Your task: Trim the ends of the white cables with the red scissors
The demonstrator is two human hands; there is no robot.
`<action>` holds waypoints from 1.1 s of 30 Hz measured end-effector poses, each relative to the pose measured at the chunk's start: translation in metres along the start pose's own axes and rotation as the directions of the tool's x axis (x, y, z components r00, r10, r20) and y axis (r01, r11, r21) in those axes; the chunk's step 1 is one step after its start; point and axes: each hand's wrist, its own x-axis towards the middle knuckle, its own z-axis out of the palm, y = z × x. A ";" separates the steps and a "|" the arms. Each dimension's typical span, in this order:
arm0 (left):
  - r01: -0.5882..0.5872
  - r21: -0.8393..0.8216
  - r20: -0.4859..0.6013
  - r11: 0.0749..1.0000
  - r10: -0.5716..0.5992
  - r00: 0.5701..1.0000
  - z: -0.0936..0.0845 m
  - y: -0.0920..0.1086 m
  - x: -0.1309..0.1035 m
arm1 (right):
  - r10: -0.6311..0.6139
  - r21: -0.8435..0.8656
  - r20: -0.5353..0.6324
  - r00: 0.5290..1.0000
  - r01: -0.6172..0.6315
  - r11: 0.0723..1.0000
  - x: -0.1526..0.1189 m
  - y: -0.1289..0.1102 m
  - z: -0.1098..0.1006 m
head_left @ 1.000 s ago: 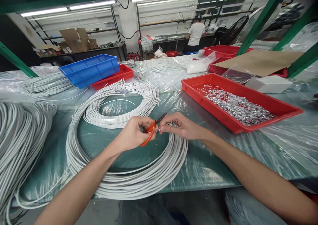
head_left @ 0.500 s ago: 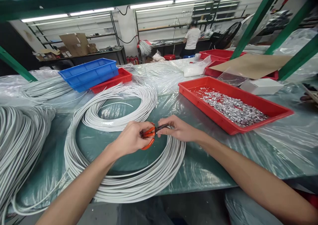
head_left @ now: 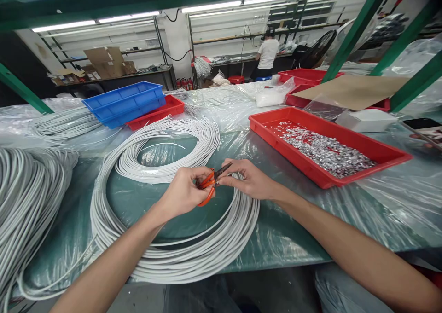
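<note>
My left hand (head_left: 184, 189) is closed around the orange handles of a pair of scissors (head_left: 206, 182). Their dark blades point up to the right and stand apart. My right hand (head_left: 247, 179) is closed in a pinch right beside the blades; what lies between its fingertips is hidden. Below both hands rests a large coil of white cable (head_left: 193, 262), its right side running under my right hand. A smaller coil of white cable (head_left: 165, 172) overlaps it at the back.
A red tray (head_left: 286, 149) with many small shiny metal pieces stands right. Blue bins (head_left: 124, 103) sit on a red bin at back left. Thick grey cable bundles (head_left: 31, 202) lie left. At the right edge, another person's hand is by a phone (head_left: 423, 124). Green posts (head_left: 359, 32) rise there.
The scissors' blades have parted, one now pointing up over my right fingers. Both hands stay nearly in place. The phone at the right edge has come further into view.
</note>
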 end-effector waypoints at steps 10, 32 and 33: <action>0.075 -0.233 -0.031 0.970 -0.084 0.996 -0.002 -0.001 0.008 | 0.007 -0.043 -0.003 1.000 -0.007 0.999 0.000 -0.004 0.000; 0.214 -0.108 -0.122 0.971 -0.227 0.966 -0.002 0.008 0.012 | 0.006 -0.173 -0.132 0.991 -0.029 0.985 0.001 0.003 0.005; 0.217 -0.107 -0.128 0.970 -0.230 0.965 -0.003 0.008 0.011 | 0.004 -0.171 -0.141 0.990 -0.028 0.985 0.001 0.004 0.006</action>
